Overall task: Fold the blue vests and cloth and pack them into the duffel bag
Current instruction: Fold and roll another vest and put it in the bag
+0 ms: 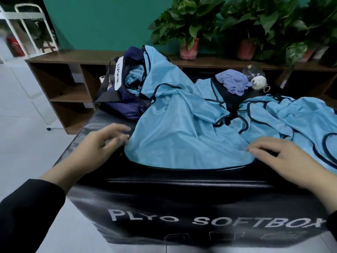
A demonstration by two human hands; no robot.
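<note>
Here, a light blue vest [182, 128] with dark trim lies spread over the top of a black padded box [164, 189] printed with "PLYO SOFTBOX" on its near face; the vest's upper part drapes up and over the open mouth of a navy duffel bag [118, 105] that sits at the far left corner of the box. More blue fabric shows bunched inside the bag's opening. The left hand [96, 148] hovers just at the vest's near left corner, its fingers spread and loosely bent, blurred, and holding nothing; whether the fingertips touch the cloth cannot be told. The right hand [284, 159] rests palm down on the vest's near right edge, fingers fairly straight and a little apart, pressing the fabric rather than gripping it. A second blue vest [295, 121] lies crumpled to the right, partly under that hand's side of the box. Beyond it, a small purple-blue cloth [233, 81] sits in a heap near the far edge, just beside a white teapot [259, 82] and a glass jar [252, 72]. Behind stands a low brown shelf [73, 73] carrying potted plants [189, 24] against a green wall
</note>
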